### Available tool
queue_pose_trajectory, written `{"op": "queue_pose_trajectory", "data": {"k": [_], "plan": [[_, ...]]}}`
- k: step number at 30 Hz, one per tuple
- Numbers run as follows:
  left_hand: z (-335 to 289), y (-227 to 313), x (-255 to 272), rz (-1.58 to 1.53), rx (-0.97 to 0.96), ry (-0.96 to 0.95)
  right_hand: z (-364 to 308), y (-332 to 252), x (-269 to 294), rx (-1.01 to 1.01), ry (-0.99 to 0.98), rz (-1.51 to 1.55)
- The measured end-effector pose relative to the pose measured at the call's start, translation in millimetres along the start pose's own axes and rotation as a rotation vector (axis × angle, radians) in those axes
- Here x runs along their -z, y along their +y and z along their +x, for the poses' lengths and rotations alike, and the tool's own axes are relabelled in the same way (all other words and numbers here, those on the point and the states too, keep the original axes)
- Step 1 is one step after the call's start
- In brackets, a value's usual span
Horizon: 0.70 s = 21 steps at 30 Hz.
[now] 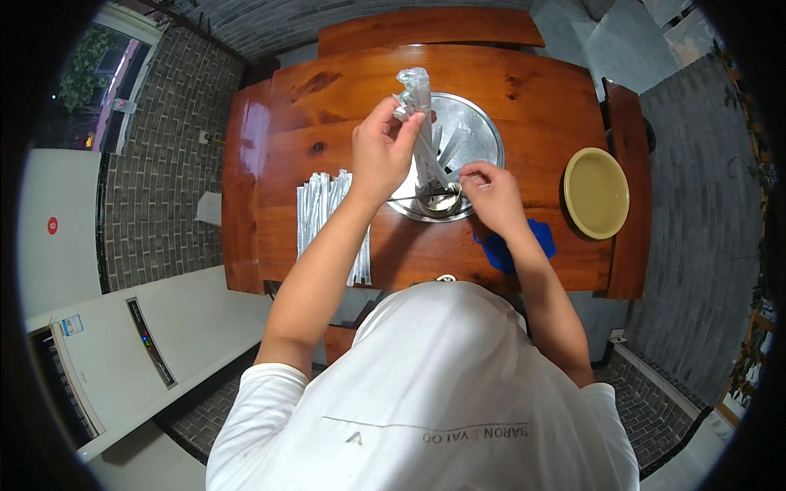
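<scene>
My left hand (385,151) is closed around the upper part of a long, narrow clear plastic wrapper (423,159), crumpled at its top. The wrapper slants down over a round metal tray (487,135). Close to its lower end, my right hand (494,196) has thumb and fingers pinched together; what lies between them is too small to make out. Just left of those fingertips, a shiny rounded metal piece (442,202) shows at the tray's near edge. Left of the tray, beside my left forearm, several long silvery wrapped packets (322,204) lie in a row, partly hidden by that arm.
A yellow basin (596,194) stands at the right end of the wooden table (540,90). Partly under my right forearm lies a blue object (498,254). Wooden benches (430,26) run along the far and right sides. A white appliance (155,344) stands at the left.
</scene>
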State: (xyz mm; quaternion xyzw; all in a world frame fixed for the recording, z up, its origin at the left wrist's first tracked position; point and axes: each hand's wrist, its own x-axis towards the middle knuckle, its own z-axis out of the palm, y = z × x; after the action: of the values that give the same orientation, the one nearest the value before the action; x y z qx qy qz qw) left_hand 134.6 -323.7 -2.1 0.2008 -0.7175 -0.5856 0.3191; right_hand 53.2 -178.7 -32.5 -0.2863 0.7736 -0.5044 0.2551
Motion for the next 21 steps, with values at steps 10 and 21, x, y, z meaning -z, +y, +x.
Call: {"op": "queue_pose_trajectory", "data": {"k": [10,21], "plan": [[-1.2,-2.8,10.3,-0.050,-0.019,0.187,0.1,20.7,-35.4,-0.013,-0.137,-0.471],[-11.8,4.8,41.0,-0.160,0.011,0.397,7.8,32.0,-52.7,0.165,-0.075,-0.647]]}}
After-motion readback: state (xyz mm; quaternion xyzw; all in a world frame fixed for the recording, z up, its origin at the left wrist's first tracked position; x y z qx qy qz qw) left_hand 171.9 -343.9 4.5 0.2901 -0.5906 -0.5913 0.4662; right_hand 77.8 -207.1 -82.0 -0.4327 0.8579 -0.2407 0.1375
